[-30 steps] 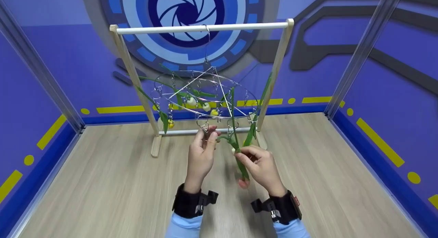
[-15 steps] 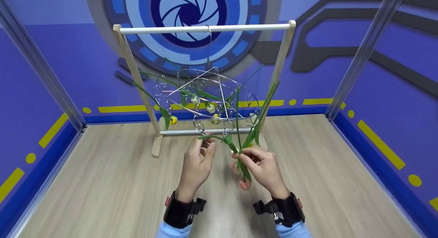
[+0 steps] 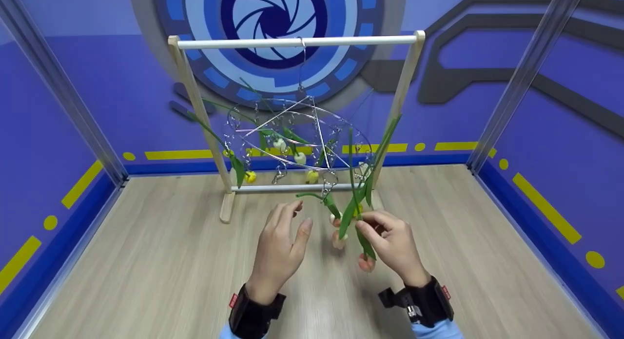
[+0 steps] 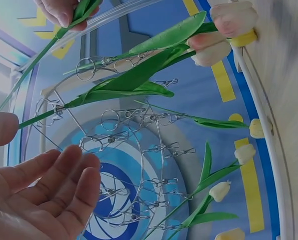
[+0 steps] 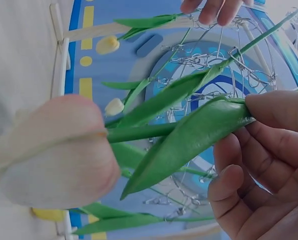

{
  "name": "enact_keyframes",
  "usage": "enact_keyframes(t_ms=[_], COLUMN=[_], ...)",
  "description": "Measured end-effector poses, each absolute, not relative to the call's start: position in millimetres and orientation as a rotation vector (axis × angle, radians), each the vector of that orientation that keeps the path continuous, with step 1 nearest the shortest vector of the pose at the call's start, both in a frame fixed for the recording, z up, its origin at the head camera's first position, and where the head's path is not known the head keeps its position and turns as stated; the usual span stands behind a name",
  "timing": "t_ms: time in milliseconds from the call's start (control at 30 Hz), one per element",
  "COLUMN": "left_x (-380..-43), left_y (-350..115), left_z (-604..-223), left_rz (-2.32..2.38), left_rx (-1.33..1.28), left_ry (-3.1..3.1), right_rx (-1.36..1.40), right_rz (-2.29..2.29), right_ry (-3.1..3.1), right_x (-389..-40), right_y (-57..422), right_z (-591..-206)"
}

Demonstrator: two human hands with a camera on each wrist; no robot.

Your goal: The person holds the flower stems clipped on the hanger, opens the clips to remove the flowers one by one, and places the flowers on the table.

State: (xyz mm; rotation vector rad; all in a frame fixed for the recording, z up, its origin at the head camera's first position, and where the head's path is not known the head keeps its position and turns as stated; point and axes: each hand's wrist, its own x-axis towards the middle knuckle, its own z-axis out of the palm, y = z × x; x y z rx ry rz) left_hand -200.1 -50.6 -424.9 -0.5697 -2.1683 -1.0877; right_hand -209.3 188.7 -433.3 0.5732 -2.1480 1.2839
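Note:
In the head view, my right hand (image 3: 392,244) pinches an artificial tulip at its green stem and leaf, its pink-white bloom (image 3: 366,263) pointing down. The right wrist view shows this tulip's leaf (image 5: 189,142) between thumb and fingers. My left hand (image 3: 278,251) has its fingers spread and relaxed, holding nothing, beside another tulip (image 4: 123,85) that hangs by its stem from a metal clip (image 4: 58,107). Above both hands is a round wire clip hanger (image 3: 320,131). Clipped around it are white tulips (image 3: 300,158) and yellow tulips (image 3: 250,177), blooms downward.
A wooden stand with a white top bar (image 3: 219,44) carries the hanger by its hook. Its foot (image 3: 227,207) rests on the wood-grain table (image 3: 161,261). Blue printed panels (image 3: 551,149) enclose the back and sides.
My left hand has drawn back from the clips, down and toward me, and its fingers have opened. My right hand has shifted slightly right with its tulip. The clipped tulip stays hanging.

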Motion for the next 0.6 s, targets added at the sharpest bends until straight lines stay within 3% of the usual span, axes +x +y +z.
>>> enact_keyframes(t_ms=[600], left_x=[-189], left_y=[-35], left_z=[-441], left_rz=[-0.660], left_rx=[-0.624], left_ry=[-2.304], right_rx=[0.500], right_rz=[1.186], right_ry=[-2.168], right_x=[-200], right_y=[232], right_z=[-443])
